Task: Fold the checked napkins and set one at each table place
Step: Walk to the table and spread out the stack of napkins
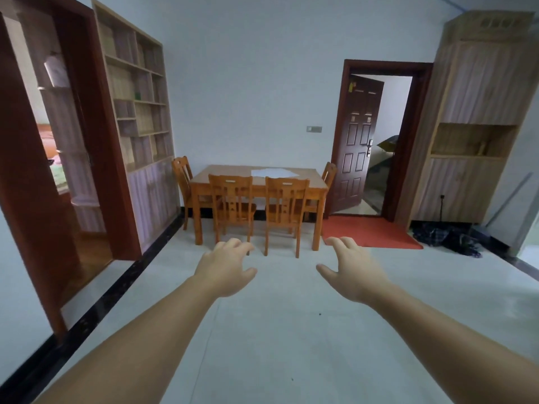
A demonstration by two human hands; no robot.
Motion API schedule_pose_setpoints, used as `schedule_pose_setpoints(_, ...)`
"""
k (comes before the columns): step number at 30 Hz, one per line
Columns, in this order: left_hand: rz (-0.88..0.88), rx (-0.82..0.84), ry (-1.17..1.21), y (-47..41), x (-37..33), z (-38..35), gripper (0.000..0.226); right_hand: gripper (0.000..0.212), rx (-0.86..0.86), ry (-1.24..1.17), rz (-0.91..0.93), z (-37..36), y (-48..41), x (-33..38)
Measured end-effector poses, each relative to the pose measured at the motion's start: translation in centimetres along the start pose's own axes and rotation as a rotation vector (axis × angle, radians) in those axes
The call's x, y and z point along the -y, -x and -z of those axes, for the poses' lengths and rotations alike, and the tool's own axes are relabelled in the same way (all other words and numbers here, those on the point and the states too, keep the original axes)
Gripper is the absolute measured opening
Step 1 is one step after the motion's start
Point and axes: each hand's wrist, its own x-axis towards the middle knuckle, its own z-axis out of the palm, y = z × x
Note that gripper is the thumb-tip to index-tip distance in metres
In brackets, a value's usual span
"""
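A wooden dining table [221,177] stands against the far wall, some way off across the floor. A pale pile of cloth [273,172] lies on its top toward the right; its pattern is too small to tell. My left hand [226,268] and my right hand [354,271] are stretched out in front of me over the floor, both with fingers spread and holding nothing. Both hands are well short of the table.
Two chairs [232,199] [286,202] are tucked in at the table's near side, and one stands at each end. A red mat [367,231] lies before an open door at right. Dark checked cloth [437,233] is heaped beside a tall cabinet. Bookshelves [137,91] line the left wall.
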Motion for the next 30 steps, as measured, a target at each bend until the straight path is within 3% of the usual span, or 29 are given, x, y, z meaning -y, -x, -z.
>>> schedule_pose_setpoints(11, 0.056, 0.035, -0.030, -24.0, -0.8, -4.2, 0.055, 0.065, 0.016, -0.100, 0.006, -4.3, -24.3, -9.4)
schedule_pose_setpoints(20, 0.030, -0.028, 0.012, -41.2, -1.9, -6.3, 0.054, 0.067, 0.004, -0.075, 0.007, -5.1, -40.5, -14.0)
schedule_pose_setpoints(30, 0.000, 0.022, -0.058, -63.0, 3.8, -12.1, 0.056, 0.067, 0.033, -0.042, -0.001, -12.4, -61.0, -17.3)
